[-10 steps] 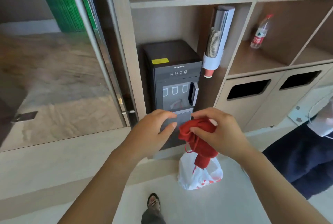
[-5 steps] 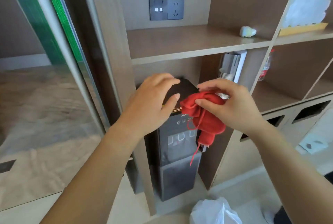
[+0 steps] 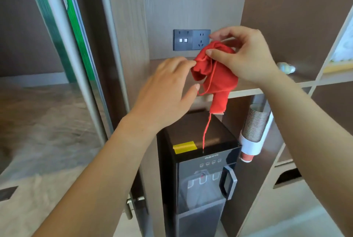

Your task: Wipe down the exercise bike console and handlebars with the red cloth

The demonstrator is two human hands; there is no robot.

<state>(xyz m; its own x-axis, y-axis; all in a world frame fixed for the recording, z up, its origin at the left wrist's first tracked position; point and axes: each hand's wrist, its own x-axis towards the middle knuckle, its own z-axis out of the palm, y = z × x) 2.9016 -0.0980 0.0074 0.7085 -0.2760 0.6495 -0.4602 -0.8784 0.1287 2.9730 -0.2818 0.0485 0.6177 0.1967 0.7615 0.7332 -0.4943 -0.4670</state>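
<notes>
Pinching the bunched red cloth (image 3: 219,76) near its top, the right hand (image 3: 246,55) holds it in the air above the water dispenser (image 3: 200,141). The left hand (image 3: 168,87), fingers straight, touches its edge. It looks light, soft and floppy, with a thread dangling, so it's best wadded in the palm.

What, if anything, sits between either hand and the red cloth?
Nothing visible. The right hand pinches the red cloth at its top, and the left hand touches its left edge with its fingertips. The cloth hangs above the water dispenser, a loose thread dangling toward it. No exercise bike is in view, so that path cannot be judged.
</notes>
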